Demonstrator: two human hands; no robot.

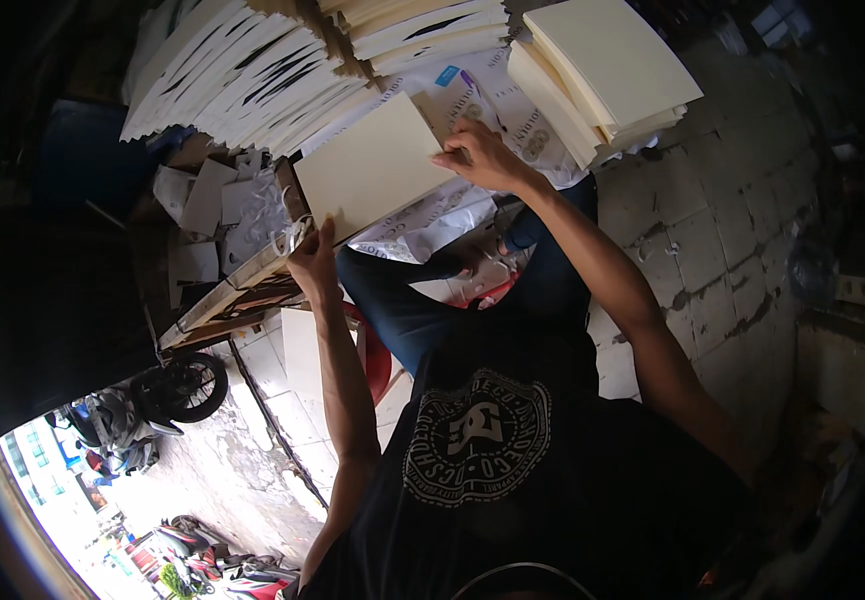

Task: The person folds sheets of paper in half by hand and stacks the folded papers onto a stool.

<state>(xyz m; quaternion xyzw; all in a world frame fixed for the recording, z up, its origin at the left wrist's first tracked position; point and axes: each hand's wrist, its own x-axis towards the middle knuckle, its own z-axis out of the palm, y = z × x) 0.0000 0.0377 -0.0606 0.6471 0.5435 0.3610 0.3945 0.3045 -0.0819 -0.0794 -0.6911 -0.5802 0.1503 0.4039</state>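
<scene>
Cream board [372,165] lies at eleven o'clock, its seven-o'clock corner pinched by the left hand [314,262], three-o'clock edge by the right hand [484,158]; positioning seems underway, calling next for steady support.

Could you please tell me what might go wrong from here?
The cream board could bend or crease at its near-left corner, where the left hand pinches it.

The stack of cream boards on the right has uneven layers, so it might slide if the right hand or forearm bumps it.

The loose white scraps lie beside the left hand and might get caught up with the board.
</scene>
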